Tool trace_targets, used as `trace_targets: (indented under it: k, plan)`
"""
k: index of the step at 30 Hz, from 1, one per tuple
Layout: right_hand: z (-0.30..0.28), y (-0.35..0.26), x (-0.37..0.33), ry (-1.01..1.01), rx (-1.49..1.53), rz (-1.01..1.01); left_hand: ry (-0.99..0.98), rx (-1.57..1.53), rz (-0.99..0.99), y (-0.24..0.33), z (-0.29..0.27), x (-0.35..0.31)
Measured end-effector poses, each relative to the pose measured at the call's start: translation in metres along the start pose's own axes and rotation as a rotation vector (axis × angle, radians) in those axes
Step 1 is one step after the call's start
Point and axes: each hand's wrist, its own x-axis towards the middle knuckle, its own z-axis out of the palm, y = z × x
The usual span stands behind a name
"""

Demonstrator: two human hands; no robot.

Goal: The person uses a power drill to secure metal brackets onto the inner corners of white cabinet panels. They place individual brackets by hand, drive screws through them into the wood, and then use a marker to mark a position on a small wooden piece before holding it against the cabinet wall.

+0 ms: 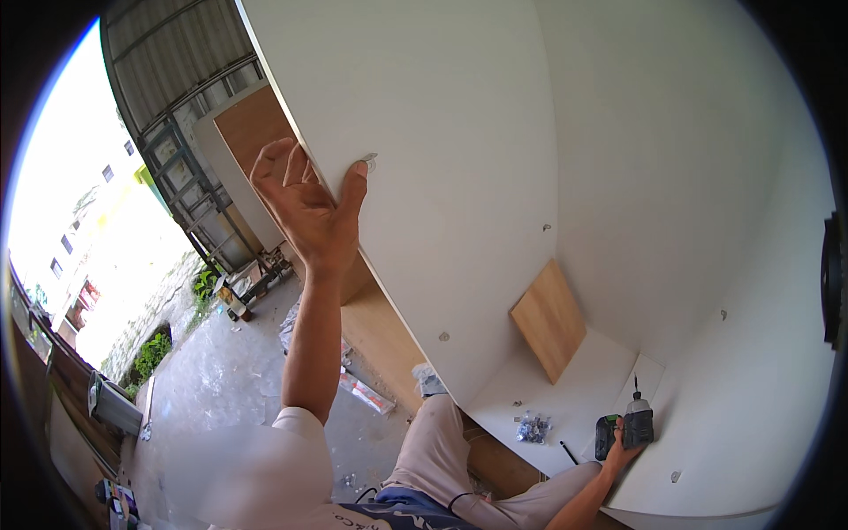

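Note:
My left hand (322, 221) is raised beside the front edge of a tall white cabinet panel (450, 132). Its thumb crosses that edge and touches a small fitting (370, 162) on the inner face, while the loosely curled fingers stay apart outside the edge. Low on the right, my right hand (617, 454) grips a dark cordless drill (638, 424) by its handle, bit pointing up. Left of the drill, a clear bag of small hardware (533, 428) lies on the white cabinet base (503, 415). A thin black stick-like thing (569, 452) lies between the bag and the drill.
A wood-coloured board (549, 320) leans in the cabinet's inner corner. More small fittings (676, 477) dot the white walls. My legs (433, 450) are at the cabinet's front. Scraps and a plastic packet (367, 392) lie on the grey floor (212, 380); a grey bin (113, 404) stands left.

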Motion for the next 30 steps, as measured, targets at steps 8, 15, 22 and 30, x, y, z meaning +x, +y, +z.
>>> trace_targets:
  k: [8,15,22,30]
  plan:
    - [0.008,-0.016,0.0,-0.056,-0.119,-0.066,0.037,-0.008,-0.128,0.008,0.002,0.001]
    - [0.03,-0.046,-0.009,0.003,-0.031,-0.097,0.029,-0.003,-0.077,0.004,0.003,-0.003]
    - [0.056,-0.088,-0.008,-0.149,-0.145,0.017,0.054,-0.05,-0.068,0.002,0.005,-0.004]
    - [0.156,-0.204,-0.024,-0.422,0.114,0.089,0.028,-0.048,-0.026,0.0,0.005,-0.002]
